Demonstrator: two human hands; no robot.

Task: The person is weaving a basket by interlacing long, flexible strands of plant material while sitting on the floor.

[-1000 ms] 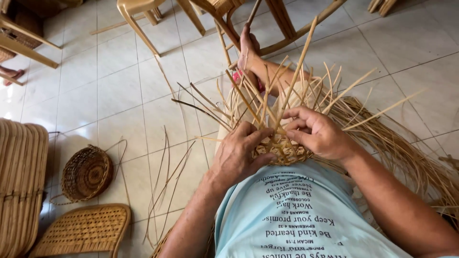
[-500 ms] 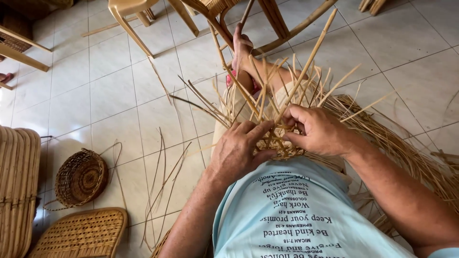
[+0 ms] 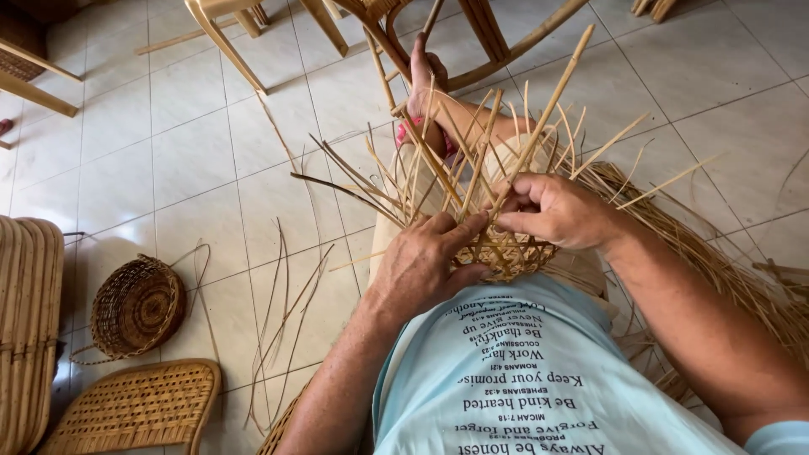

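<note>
Lighting here is soft, even daylight, pretty bright overall with nothing blown out. The glossy pale square floor tiles [image 3: 168, 160] pick up a mild sheen near the top of the frame but no harsh glare. Shadows are faint and diffuse; you get a soft one under the light wooden chair legs [image 3: 221, 38] and a slightly darker patch around the small round woven brown basket [image 3: 135, 307]. Focus is sharp through the middle, and the thin tan cane strips [image 3: 506, 152] are crisp. The wide lens bends the tile lines noticeably toward the edges, and the corners go a little soft.
</note>
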